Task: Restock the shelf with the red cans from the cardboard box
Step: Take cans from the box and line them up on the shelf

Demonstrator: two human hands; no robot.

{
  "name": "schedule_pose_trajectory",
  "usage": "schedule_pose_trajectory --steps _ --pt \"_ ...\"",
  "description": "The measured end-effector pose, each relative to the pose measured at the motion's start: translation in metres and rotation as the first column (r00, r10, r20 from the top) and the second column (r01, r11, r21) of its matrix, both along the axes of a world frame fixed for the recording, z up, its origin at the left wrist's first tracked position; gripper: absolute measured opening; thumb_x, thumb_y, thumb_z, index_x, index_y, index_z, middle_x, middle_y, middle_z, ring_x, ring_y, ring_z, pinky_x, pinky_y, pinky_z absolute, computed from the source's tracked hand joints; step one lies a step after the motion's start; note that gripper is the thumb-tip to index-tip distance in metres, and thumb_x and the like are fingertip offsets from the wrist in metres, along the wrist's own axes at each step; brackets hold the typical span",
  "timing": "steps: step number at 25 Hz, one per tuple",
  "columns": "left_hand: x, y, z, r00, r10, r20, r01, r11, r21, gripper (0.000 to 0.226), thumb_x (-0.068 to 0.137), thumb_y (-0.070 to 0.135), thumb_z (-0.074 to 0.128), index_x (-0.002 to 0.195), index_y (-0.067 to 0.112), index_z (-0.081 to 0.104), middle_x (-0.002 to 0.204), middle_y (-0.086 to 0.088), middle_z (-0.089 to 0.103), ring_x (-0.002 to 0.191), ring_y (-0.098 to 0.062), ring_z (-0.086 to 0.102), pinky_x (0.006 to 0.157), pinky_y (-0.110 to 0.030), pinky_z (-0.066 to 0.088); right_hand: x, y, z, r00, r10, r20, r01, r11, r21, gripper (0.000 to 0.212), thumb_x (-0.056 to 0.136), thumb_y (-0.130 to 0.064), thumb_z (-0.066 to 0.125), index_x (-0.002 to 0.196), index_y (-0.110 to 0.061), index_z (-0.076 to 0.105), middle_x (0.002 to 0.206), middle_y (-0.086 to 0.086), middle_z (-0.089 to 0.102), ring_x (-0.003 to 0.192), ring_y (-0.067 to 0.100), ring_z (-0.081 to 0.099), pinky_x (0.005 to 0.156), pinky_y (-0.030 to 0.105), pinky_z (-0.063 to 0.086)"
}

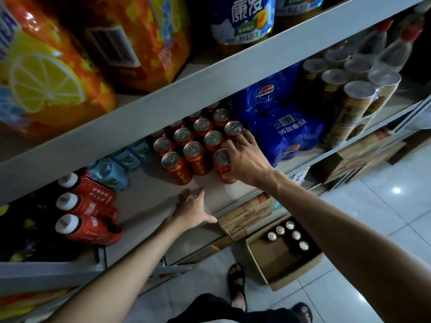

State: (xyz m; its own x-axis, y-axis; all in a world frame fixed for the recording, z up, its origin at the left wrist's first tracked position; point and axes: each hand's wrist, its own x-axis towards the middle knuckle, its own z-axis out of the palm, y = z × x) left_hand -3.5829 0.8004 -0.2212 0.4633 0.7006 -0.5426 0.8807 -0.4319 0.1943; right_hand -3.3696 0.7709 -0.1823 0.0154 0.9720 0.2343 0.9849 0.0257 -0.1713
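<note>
Several red cans with silver tops stand in rows on the grey middle shelf. My right hand grips the front right red can from above and the side, as it stands on the shelf. Lower down, my left hand rests flat on the shelf's front edge, fingers spread, holding nothing. On the floor below sits the open cardboard box with several silver can tops showing along its far side.
Blue Pepsi packs stand right of the cans, wrapped gold cans beyond. Red bottles and light blue bottles lie left. Orange drink packs fill the upper shelf. More cartons sit under the shelf. My sandalled foot is on the tiles.
</note>
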Motion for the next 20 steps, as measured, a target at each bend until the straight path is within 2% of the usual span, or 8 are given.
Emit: schedule_pose_trajectory --steps 3,9,12,16,18,20 --pt "-0.001 0.001 -0.004 0.999 -0.032 -0.041 0.032 0.999 0.001 0.11 0.071 0.055 0.075 0.155 0.017 0.015 0.158 -0.018 0.025 0.144 -0.041 0.021 0.116 -0.053 0.026 0.001 0.002 -0.007 1.0 0.013 0.004 -0.013 1.0 0.014 0.083 0.063 -0.056 0.076 0.129 -0.014 0.047 0.134 0.012 0.058 0.142 0.031 0.026 0.116 0.045 -0.006" --pt "0.0 0.004 -0.003 0.992 -0.095 -0.085 0.095 0.995 -0.006 0.11 0.074 0.053 0.074 0.155 0.013 0.012 0.158 -0.023 0.022 0.144 -0.044 0.019 0.119 -0.054 0.021 0.002 0.005 -0.009 0.999 0.029 0.031 -0.029 1.0 -0.005 0.089 0.064 -0.053 0.077 0.138 -0.017 0.043 0.136 0.01 0.057 0.142 0.031 0.029 0.118 0.052 0.001" --pt "0.0 0.003 -0.002 0.989 -0.122 -0.082 0.123 0.992 0.001 0.107 0.074 0.046 0.077 0.154 0.011 0.014 0.157 -0.023 0.025 0.143 -0.046 0.02 0.119 -0.056 0.02 0.006 0.001 -0.013 0.994 0.081 0.07 -0.083 0.996 0.024 0.085 0.07 -0.039 0.077 0.143 -0.02 0.038 0.129 0.011 0.06 0.138 0.033 0.034 0.117 0.055 0.007" --pt "0.001 -0.001 0.0 0.983 -0.151 -0.101 0.154 0.988 0.018 0.109 0.076 0.044 0.077 0.154 0.008 0.01 0.157 -0.027 0.022 0.142 -0.052 0.019 0.118 -0.058 0.018 0.007 0.002 -0.016 0.992 0.105 0.068 -0.11 0.992 0.07 0.083 0.069 -0.028 0.077 0.143 -0.023 0.04 0.129 0.011 0.061 0.137 0.033 0.035 0.117 0.056 0.01" --pt "0.001 0.0 0.0 0.98 -0.161 -0.121 0.165 0.986 0.022 0.109 0.076 0.046 0.076 0.155 0.009 0.01 0.156 -0.029 0.024 0.142 -0.052 0.019 0.118 -0.058 0.019 0.007 0.004 -0.018 0.993 0.101 0.054 -0.106 0.99 0.092 0.082 0.068 -0.029 0.078 0.141 -0.024 0.041 0.128 0.011 0.061 0.137 0.032 0.035 0.117 0.054 0.008" --pt "0.003 0.001 0.001 0.981 -0.154 -0.121 0.158 0.987 0.025 0.106 0.075 0.05 0.075 0.153 0.009 0.015 0.149 -0.032 0.033 0.137 -0.05 0.028 0.116 -0.058 0.025 0.007 0.003 -0.019 0.994 0.1 0.037 -0.103 0.99 0.096 0.08 0.069 -0.033 0.077 0.14 -0.024 0.041 0.127 0.011 0.062 0.137 0.031 0.035 0.117 0.053 0.008"
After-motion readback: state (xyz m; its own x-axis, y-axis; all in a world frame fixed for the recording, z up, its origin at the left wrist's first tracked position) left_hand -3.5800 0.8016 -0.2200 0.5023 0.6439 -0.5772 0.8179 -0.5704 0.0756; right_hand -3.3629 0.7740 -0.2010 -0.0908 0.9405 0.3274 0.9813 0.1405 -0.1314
